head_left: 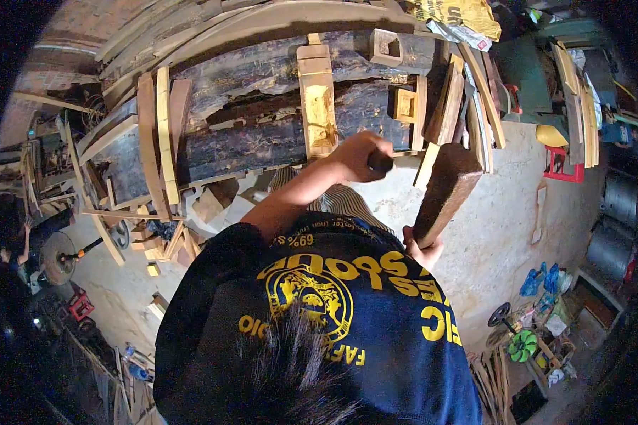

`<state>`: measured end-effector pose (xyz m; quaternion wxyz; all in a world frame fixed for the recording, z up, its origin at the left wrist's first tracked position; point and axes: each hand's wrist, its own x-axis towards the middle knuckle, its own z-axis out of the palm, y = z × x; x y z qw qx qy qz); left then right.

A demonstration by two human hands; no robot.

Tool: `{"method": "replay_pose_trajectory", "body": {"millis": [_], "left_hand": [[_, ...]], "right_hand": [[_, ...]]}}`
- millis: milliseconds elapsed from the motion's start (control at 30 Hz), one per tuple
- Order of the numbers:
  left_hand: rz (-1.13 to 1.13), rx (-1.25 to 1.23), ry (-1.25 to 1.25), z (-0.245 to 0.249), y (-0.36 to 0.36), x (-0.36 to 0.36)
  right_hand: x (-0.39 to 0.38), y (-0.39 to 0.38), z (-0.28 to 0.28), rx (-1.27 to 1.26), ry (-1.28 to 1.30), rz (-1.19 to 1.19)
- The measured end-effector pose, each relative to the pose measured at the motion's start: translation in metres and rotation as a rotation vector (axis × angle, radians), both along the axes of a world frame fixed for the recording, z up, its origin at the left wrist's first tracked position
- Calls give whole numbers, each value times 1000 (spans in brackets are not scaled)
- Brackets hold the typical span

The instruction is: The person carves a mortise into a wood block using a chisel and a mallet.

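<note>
My left hand (358, 154) is closed around a dark-ended tool (381, 163), perhaps a chisel, held near the counter's (237, 145) edge. My right hand (428, 249) grips a heavy wooden mallet (448, 191), raised beside it. The long wooden block (319, 105) lies across the counter, its pale recess already cut into the upper face. I'd judge the bulk hollowed out, but the inside looks rough, so some trimming seems left. Two small box-like wooden pieces, one upper (386, 48), one lower (405, 105), sit to the right.
</note>
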<state>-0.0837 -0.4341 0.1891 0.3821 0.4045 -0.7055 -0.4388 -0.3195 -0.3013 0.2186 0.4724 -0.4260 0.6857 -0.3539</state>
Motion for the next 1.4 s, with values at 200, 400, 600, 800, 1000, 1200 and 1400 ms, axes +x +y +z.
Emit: {"method": "replay_pose_trajectory", "body": {"millis": [200, 400, 600, 800, 1000, 1200, 1400], "left_hand": [[178, 37, -71, -12, 3, 3], [67, -136, -61, -15, 2, -6], [67, 23, -273, -16, 2, -14], [126, -101, -99, -22, 1, -16], [11, 16, 46, -13, -1, -9], [175, -180, 14, -38, 3, -17], [39, -71, -6, -28, 4, -13]], "right_hand": [[11, -10, 18, -1, -50, 23], [25, -40, 91, -251, -231, 83], [44, -55, 45, 54, 308, 377], [34, -51, 69, 66, 13, -56], [41, -33, 21, -70, 468, 142], [46, -46, 46, 77, 290, 344], [47, -46, 81, 41, 94, 159]]}}
